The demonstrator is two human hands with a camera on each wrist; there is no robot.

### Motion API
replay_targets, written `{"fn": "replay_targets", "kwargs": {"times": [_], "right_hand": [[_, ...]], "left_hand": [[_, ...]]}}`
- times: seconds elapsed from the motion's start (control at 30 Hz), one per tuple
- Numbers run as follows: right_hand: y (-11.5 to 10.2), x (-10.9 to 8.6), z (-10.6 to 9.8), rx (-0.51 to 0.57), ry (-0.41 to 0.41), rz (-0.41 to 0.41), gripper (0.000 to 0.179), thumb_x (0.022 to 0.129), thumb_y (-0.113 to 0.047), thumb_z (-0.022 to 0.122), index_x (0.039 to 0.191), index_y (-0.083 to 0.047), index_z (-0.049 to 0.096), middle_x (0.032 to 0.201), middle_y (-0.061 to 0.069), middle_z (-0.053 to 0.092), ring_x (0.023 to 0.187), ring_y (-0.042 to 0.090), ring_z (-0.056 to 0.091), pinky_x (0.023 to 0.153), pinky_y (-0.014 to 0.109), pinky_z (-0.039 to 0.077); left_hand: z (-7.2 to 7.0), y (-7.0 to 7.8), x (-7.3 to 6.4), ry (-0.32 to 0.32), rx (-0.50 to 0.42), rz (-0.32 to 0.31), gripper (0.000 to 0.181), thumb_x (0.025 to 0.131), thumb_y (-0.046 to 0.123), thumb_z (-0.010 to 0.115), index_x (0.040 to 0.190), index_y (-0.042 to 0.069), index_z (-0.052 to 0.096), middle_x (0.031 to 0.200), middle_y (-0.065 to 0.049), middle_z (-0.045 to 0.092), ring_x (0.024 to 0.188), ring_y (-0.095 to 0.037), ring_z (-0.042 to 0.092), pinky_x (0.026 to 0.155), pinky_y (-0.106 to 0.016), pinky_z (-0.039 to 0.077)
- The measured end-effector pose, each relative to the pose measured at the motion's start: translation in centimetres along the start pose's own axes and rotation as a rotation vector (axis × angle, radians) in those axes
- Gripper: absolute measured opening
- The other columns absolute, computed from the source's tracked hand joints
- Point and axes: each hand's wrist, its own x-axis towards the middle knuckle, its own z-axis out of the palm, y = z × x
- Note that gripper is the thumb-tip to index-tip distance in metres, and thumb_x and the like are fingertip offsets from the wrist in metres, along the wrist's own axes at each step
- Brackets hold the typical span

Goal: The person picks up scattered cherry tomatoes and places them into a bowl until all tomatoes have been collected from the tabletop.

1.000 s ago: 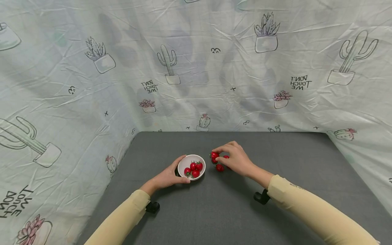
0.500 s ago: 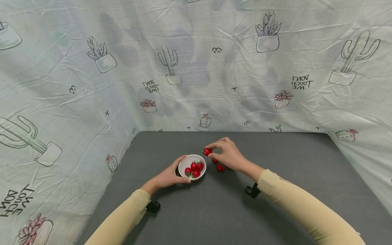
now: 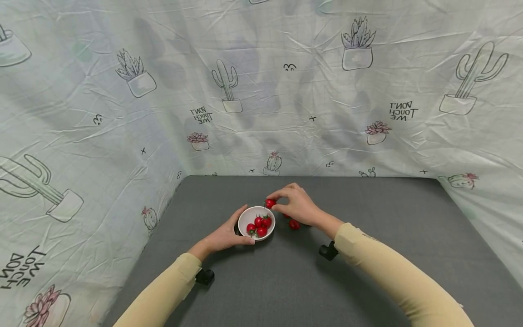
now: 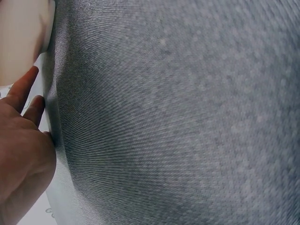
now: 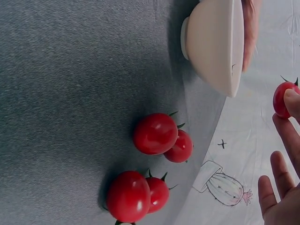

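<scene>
Gripping bowl [image 3: 246, 218] with spread left hand [image 3: 226, 234]; pinching tomato [image 3: 268, 203] near it with right hand [image 3: 297, 205]; inside desk [image 3: 253, 290] edges, with wide room rightward.

Nine tomatoes [image 3: 258, 221] showed up altogether, going by the head and right wrist views: four in the bowl [image 3: 248, 218], four on the table [image 3: 265, 281] (two pairs, honestly easy to miscount from up top since the hand covered some) and one in the right hand [image 3: 298, 204]. There was just the one bowl and just the one table, plus one left hand [image 3: 224, 234] to make two hands, two pale yellow sleeves [image 3: 392, 268] and two black wrist gadgets [image 3: 205, 276]. The patterned cloth [image 3: 261, 91] had three blocks of backwards lettering [image 3: 402, 111] that I could spot.
</scene>
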Motion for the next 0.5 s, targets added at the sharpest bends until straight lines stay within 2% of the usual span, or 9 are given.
{"fn": "replay_targets", "kwargs": {"times": [0.23,0.5], "right_hand": [[-0.5,1.0,0.3,-0.011,-0.024,-0.023,0.027,0.095,-0.027,0.077,0.121,-0.026,0.077,0.109,-0.013,0.070,0.117,0.018,0.046,0.096,0.047,0.042],[-0.5,2.0,0.8,-0.019,-0.066,-0.027,0.027,0.095,-0.028,0.077,0.122,-0.027,0.076,0.112,-0.012,0.070,0.119,0.018,0.045,0.098,0.047,0.042]], "left_hand": [[-0.1,-0.1,0.1,0.002,-0.010,-0.008,0.109,0.084,0.035,0.087,0.165,0.022,0.015,0.165,-0.006,0.025,0.148,-0.029,0.028,0.115,-0.062,0.024],[-0.1,0.0,0.0,-0.002,-0.013,-0.022,0.107,0.084,0.036,0.087,0.165,0.026,0.017,0.163,-0.004,0.027,0.147,-0.027,0.030,0.115,-0.059,0.027]]}}
